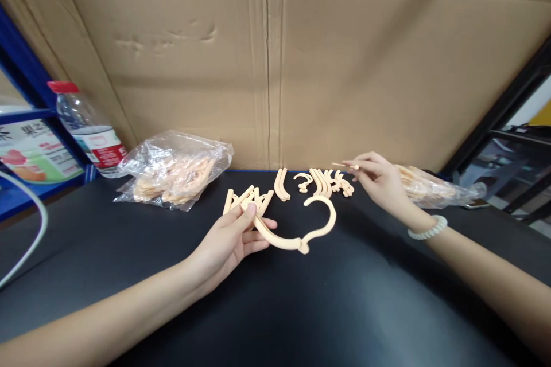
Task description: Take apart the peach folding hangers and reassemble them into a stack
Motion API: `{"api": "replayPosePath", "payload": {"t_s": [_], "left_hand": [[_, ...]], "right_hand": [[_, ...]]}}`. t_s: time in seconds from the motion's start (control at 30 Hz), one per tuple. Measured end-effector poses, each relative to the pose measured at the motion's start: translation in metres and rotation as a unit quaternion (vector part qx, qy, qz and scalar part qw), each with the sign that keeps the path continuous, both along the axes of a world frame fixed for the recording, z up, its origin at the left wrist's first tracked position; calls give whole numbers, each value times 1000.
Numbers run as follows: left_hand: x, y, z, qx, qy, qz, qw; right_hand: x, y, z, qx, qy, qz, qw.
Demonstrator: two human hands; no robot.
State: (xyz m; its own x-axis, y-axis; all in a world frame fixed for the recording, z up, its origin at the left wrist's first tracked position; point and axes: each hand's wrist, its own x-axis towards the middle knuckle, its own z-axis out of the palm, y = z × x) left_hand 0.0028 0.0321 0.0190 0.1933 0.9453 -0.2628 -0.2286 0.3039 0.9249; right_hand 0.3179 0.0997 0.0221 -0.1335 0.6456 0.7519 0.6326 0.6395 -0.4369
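My left hand grips the end of a curved peach plastic hanger arm, closed between thumb and fingers. A hanger hook is joined to the arm's far end and curls up to the right. My right hand is raised over the back right of the table, pinching a thin peach piece seen nearly edge-on; its exact shape is unclear. Behind my left hand lie several hanger pieces, partly hidden by it. Loose curved arms and small hooks lie at the back middle.
A clear bag of peach parts sits at back left, another bag behind my right wrist. A red-capped bottle stands at far left by a blue shelf. A cardboard wall closes off the black table's back.
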Motion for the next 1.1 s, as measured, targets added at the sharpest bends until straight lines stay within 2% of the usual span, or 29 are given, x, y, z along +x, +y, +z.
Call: {"api": "replayPosePath", "payload": {"t_s": [0.1,0.2,0.37,0.5,0.6,0.67,0.73,0.77,0.8,0.87,0.97,1.1], "left_hand": [[-1,0,-3,14,-25,-5,1000],[-1,-2,-6,34,-19,-15,999],[0,-5,-6,38,-22,-11,999],[0,-4,-6,37,-33,0,999],[0,-4,-7,33,-38,15,999],[1,-4,-6,26,-38,32,998],[2,-6,-4,27,-36,50,998],[2,-7,-3,31,-34,58,997],[3,-8,-2,38,-34,66,997],[4,-12,0,59,-33,71,995],[5,-17,1,95,-19,67,993],[3,-18,-1,152,50,54,986]], "right_hand": [[20,18,-18,29,-111,-25,993],[27,26,-32,22,-183,-13,983],[28,30,-43,6,-208,10,978],[25,28,-40,24,-190,-11,981],[8,9,-23,80,-134,-31,987],[-13,-16,-8,180,-53,-33,982],[-38,-44,3,239,-52,20,969],[-50,-57,6,246,-95,68,962],[-60,-68,8,229,-150,104,956],[-76,-81,6,181,-200,130,954],[-85,-83,-3,122,-244,120,955],[-81,-74,-12,97,-255,99,957]]}}
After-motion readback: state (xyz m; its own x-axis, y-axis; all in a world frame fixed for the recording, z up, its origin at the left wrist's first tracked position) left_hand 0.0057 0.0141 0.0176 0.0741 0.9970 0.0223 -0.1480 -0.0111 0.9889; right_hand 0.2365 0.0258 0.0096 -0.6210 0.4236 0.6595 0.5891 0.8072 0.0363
